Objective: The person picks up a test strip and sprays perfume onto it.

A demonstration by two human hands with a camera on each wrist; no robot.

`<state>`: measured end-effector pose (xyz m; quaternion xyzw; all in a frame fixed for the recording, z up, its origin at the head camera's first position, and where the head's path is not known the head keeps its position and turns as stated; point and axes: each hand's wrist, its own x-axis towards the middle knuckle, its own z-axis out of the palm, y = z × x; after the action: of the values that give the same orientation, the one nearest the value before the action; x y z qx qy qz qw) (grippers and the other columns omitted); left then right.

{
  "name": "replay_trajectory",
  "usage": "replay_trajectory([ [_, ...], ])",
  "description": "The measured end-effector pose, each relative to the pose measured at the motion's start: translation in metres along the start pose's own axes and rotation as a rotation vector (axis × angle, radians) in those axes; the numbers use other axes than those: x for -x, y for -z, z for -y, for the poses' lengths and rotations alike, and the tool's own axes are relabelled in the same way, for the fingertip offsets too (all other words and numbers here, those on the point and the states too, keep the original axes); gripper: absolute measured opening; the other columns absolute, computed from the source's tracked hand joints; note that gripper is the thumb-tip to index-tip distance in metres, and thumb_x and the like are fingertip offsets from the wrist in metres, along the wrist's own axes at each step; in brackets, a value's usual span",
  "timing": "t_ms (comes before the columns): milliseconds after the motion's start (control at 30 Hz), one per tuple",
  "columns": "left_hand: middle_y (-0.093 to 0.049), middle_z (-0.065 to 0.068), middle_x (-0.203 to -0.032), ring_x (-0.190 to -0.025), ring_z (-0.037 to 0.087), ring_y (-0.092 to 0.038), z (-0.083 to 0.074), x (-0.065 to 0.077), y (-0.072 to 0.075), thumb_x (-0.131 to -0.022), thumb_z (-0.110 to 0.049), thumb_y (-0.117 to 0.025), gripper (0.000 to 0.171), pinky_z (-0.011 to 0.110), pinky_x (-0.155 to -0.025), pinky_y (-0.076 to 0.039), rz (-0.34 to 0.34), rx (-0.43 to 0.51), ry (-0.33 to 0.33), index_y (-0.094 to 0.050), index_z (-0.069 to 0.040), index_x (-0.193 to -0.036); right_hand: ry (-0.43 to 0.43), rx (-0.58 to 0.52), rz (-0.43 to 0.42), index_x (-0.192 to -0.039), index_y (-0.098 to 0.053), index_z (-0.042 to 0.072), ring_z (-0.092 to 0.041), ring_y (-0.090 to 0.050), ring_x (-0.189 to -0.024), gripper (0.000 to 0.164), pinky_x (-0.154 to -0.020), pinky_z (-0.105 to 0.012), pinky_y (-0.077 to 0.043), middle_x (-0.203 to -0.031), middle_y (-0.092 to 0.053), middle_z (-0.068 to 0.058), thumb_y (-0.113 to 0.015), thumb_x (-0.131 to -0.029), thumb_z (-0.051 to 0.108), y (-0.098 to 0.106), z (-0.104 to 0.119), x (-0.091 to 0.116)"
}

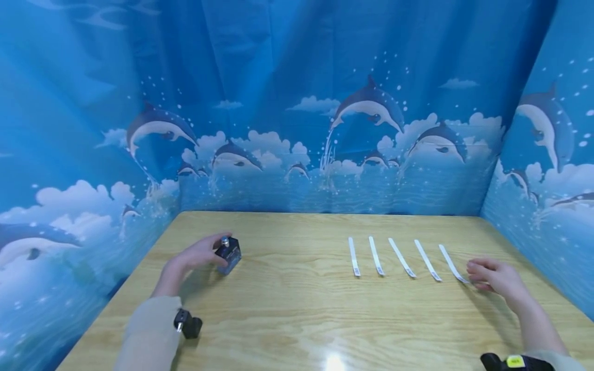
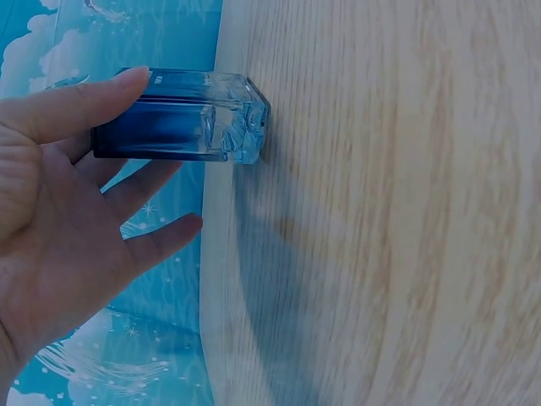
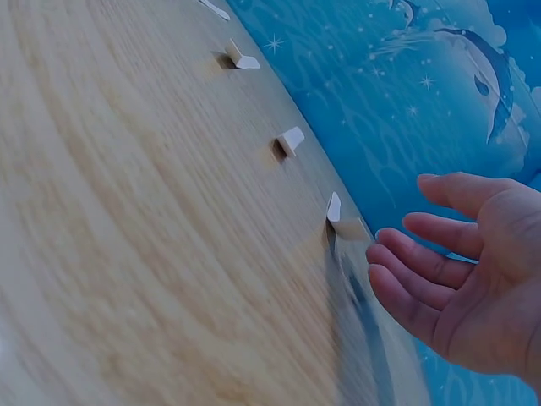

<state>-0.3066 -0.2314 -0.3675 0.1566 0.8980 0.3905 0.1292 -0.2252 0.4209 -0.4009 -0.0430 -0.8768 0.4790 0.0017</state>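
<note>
Thumb and fingers of the left hand (image 1: 198, 253) pinch a blue glass bottle (image 1: 229, 256) (silver-topped) over the left side of a wooden table (image 1: 287, 304), while the right hand (image 1: 498, 279), its fingers loosely curved, hovers near five white strips (image 1: 451, 263) before a dolphin-print curtain (image 1: 278, 77).

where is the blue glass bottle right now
In the head view, the blue glass bottle is toward the left side of the wooden table, held in the left hand, well to the left of the five white strips.
</note>
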Motion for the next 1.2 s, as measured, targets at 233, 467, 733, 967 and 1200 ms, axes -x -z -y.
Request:
replay_trajectory([
  [233,-0.033,0.035,-0.137,-0.125,0.049,-0.032,0.007,0.003,0.001,-0.074,-0.006,-0.073,0.083,0.054,-0.099,-0.033,0.009,0.021,-0.001,-0.028,0.005,-0.142,-0.069,-0.053,0.051,-0.125,-0.027,-0.028,-0.003,-0.063,-0.073,0.056,-0.069,-0.030,-0.054,-0.096,-0.066,-0.017,-0.047,-0.097,0.017,-0.003,-0.001,-0.002],
  [467,-0.035,0.034,-0.136,-0.123,0.048,-0.035,0.004,0.005,0.001,-0.075,-0.009,-0.074,0.080,0.053,-0.097,-0.036,0.001,0.015,0.023,-0.030,0.002,-0.141,-0.097,-0.068,0.088,-0.122,-0.028,-0.030,-0.006,-0.063,-0.071,0.053,-0.068,-0.029,-0.054,-0.088,-0.067,-0.008,-0.050,-0.093,0.008,-0.004,-0.004,-0.003],
  [733,-0.037,0.033,-0.134,-0.120,0.047,-0.039,0.004,0.004,-0.001,-0.073,-0.010,-0.076,0.079,0.054,-0.096,-0.037,-0.016,0.023,0.037,-0.034,0.001,-0.138,-0.143,-0.140,0.078,-0.120,-0.025,-0.032,-0.007,-0.063,-0.068,0.056,-0.066,-0.027,-0.054,-0.077,-0.064,-0.002,-0.054,-0.090,0.005,-0.011,-0.001,-0.006],
  [967,-0.038,0.031,-0.133,-0.119,0.046,-0.040,0.003,0.002,-0.004,-0.072,-0.012,-0.077,0.077,0.054,-0.096,-0.036,-0.027,0.016,0.035,-0.037,0.002,-0.136,-0.118,-0.171,0.066,-0.119,-0.024,-0.033,-0.007,-0.064,-0.069,0.055,-0.067,-0.026,-0.054,-0.078,-0.065,-0.004,-0.055,-0.088,0.000,-0.015,-0.005,-0.006],
  [1200,-0.032,0.035,-0.136,-0.122,0.049,-0.035,0.002,0.002,-0.006,-0.073,-0.010,-0.076,0.083,0.055,-0.098,-0.033,-0.005,0.021,0.024,-0.030,0.004,-0.140,-0.143,-0.221,0.044,-0.120,-0.024,-0.032,-0.008,-0.064,-0.067,0.054,-0.066,-0.025,-0.054,-0.075,-0.064,-0.003,-0.056,-0.087,-0.004,-0.017,-0.004,-0.008],
])
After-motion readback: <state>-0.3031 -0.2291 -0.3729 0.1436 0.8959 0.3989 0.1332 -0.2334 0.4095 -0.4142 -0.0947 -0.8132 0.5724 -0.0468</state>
